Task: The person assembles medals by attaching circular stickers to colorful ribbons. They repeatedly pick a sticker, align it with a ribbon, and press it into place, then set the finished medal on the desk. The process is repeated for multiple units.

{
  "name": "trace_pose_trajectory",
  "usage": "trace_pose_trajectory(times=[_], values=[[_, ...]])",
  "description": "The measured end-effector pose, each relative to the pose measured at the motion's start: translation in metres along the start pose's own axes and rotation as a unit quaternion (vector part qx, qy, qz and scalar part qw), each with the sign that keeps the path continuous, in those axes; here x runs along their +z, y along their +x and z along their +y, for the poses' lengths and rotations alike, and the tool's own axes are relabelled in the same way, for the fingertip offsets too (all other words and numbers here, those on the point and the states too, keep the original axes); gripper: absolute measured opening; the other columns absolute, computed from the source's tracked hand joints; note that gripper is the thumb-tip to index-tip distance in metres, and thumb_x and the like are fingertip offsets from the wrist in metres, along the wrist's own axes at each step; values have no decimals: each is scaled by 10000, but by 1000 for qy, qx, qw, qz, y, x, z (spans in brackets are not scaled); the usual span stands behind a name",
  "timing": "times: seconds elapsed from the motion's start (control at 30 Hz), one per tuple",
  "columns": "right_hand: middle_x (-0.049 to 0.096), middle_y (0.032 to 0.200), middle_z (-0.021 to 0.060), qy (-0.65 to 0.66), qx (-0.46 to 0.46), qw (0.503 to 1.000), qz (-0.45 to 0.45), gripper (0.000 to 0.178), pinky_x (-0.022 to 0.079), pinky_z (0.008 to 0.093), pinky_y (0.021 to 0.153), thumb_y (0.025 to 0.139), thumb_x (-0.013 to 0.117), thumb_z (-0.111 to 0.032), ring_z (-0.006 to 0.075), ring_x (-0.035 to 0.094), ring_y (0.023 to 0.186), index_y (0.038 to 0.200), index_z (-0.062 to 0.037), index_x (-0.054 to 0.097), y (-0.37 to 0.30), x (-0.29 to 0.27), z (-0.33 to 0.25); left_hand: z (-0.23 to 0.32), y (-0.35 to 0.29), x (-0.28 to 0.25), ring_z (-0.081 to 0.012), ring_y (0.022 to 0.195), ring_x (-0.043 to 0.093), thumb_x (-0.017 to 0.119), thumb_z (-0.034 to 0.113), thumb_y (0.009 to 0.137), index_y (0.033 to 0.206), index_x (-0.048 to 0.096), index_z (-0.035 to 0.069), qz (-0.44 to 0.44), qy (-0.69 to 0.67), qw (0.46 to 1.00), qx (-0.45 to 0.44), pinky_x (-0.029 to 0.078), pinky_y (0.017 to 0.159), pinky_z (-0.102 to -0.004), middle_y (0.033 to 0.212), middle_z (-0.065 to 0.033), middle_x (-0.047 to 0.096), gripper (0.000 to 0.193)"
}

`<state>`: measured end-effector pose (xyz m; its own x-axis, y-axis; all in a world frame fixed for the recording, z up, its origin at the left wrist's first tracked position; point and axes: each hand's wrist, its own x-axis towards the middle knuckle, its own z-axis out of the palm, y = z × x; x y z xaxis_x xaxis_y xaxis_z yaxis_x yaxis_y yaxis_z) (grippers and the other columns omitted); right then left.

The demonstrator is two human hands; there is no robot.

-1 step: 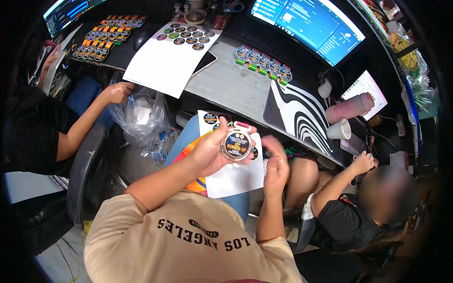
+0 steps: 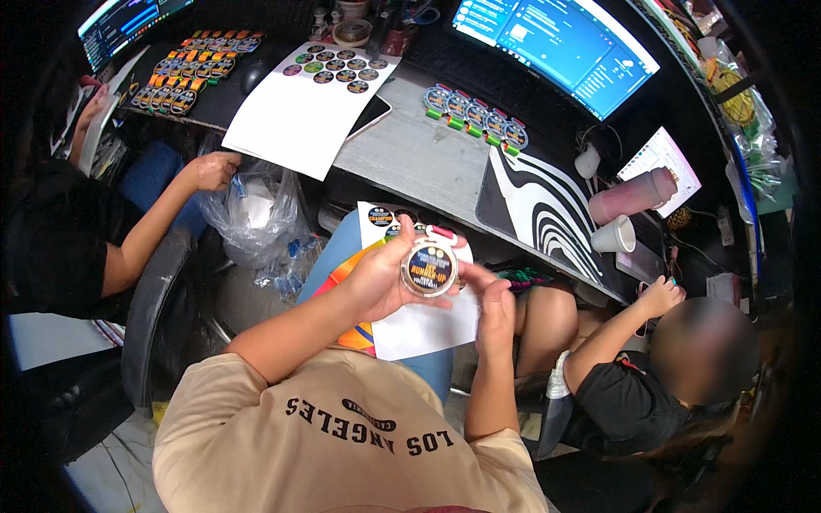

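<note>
A round silver-rimmed medal [image 2: 429,268] with a dark printed face lies in my left hand [image 2: 382,275], held at its edge by the thumb and fingers. A red-and-white piece shows at its top loop. My right hand [image 2: 494,309] is just right of the medal, fingers stretched toward its rim; whether they touch it I cannot tell. Beneath both hands, on my lap, rests a white sheet [image 2: 419,332] with round dark stickers along its far side. An orange and yellow patterned item [image 2: 355,333] peeks out under my left forearm.
On the desk lie a row of medals with green ribbons [image 2: 475,117], a sticker sheet [image 2: 291,128], and a striped mat [image 2: 547,214]. A white cup [image 2: 614,234] and pink tumbler [image 2: 634,197] stand right. Co-workers sit either side; a plastic bag [image 2: 256,209] hangs left.
My right hand has moved left, closer to the medal, and its fingers now point toward the rim. The medal has shifted very slightly in my left hand's hold.
</note>
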<state>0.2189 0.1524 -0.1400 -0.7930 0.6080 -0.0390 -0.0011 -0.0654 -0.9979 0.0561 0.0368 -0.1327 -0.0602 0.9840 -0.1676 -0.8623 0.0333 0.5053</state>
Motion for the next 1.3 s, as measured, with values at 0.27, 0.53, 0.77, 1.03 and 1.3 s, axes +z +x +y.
trace_pose_trajectory(times=[0.27,0.53,0.77,1.03,1.3], values=[[580,1269,194,386,90,897,-196,605,353,505,1076,987,421,-461,326,584,1148,1401,-23,372,23,30,-33,8,-32,11,-201,1017,646,525,354,992,1293,510,22,-49,284,956,-58,553,817,-342,1120,-78,635,449],[320,548,-32,474,-91,851,-205,187,315,246,477,1023,439,-275,83,301,484,1031,-97,496,32,0,-103,24,-58,-14,-92,1043,593,614,265,955,1180,648,8,-163,564,783,-205,443,929,-255,1111,-56,688,344],[308,568,-37,513,-27,813,-275,133,280,239,487,1021,440,-234,74,294,501,1055,-111,476,20,34,-99,2,-43,19,-118,713,556,478,272,1016,1295,438,21,-295,198,929,-106,475,672,-274,898,-52,583,377],[321,602,-29,467,-248,825,-200,155,267,236,461,1047,360,-217,73,286,474,1079,-126,481,19,-29,-177,16,-47,42,-62,620,495,427,370,1030,1046,524,59,-279,386,868,-141,400,550,-215,739,9,535,326],[295,571,-39,359,-228,874,-235,201,264,228,417,1056,345,-271,67,261,437,1089,-115,466,16,4,-187,46,-41,118,-57,451,398,371,314,1047,1248,423,26,-209,287,932,-69,356,454,-201,652,-14,477,355]])
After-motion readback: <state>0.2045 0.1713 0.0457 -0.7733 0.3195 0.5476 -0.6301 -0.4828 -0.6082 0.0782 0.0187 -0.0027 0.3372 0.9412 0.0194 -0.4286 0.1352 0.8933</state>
